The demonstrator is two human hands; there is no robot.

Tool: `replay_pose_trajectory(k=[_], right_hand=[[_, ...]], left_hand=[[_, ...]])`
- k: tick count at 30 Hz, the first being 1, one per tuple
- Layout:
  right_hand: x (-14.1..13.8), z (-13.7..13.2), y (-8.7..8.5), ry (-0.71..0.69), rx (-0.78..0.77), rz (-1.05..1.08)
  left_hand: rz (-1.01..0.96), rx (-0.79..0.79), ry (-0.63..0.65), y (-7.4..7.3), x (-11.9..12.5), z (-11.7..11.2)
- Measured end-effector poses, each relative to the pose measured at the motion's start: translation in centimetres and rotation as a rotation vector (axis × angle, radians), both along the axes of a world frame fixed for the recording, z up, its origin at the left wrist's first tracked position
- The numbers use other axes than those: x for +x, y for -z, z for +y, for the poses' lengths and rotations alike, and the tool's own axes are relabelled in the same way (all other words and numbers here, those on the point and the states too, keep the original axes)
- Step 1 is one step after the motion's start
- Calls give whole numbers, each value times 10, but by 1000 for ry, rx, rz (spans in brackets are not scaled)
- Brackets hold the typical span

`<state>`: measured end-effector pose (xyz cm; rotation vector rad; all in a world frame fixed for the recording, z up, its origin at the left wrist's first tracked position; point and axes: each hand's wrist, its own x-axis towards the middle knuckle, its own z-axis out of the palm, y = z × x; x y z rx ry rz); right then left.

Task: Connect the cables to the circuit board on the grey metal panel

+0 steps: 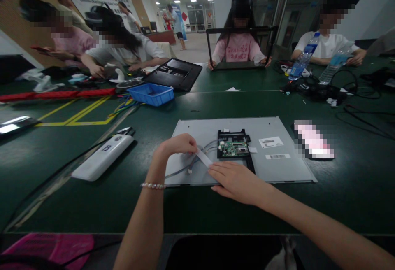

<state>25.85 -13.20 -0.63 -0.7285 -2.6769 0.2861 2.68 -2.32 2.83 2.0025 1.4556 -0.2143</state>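
A grey metal panel [271,167] lies flat on the green table in front of me. It carries a small green circuit board [233,147] in a black frame and thin wires [191,165] running left from it. My left hand [177,144] is closed, pinching one end of a white tape strip [204,158] over the wires. My right hand [236,179] lies flat on the panel's near edge, fingers stretched out, fingertips pressing the strip's other end.
A white oblong device [103,157] lies left of the panel, a blurred flat item [313,142] to its right. Further off are a blue tray [151,94], a black monitor back [174,73], water bottles [304,61], cables [354,93]. Several people sit around the table.
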Motion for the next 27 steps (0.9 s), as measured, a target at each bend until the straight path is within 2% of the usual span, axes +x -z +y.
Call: replay_pose_trajectory(k=[7,12,14,16,19,21,24,27], right_hand=[[1,1,-1,-4,25,13],[10,10,-9,41,69,69],[21,18,-12,125,56,122],[36,30,-12,272,38,179],[62,49,-6,493,18,232],[78,60,0,592,3,249],[95,71,7,660,-58,230],[102,75,11,647,-159,210]], left_hand=[[1,0,6,-2,2,-1],[1,103,26,-5,2,1],[-2,148,11,-6,1,2],[-15,195,-30,-8,0,2],[-28,261,-100,-10,-2,2],[-34,275,-111,-12,-3,2],[-48,257,-89,-14,-4,1],[-53,222,-74,-16,-2,0]])
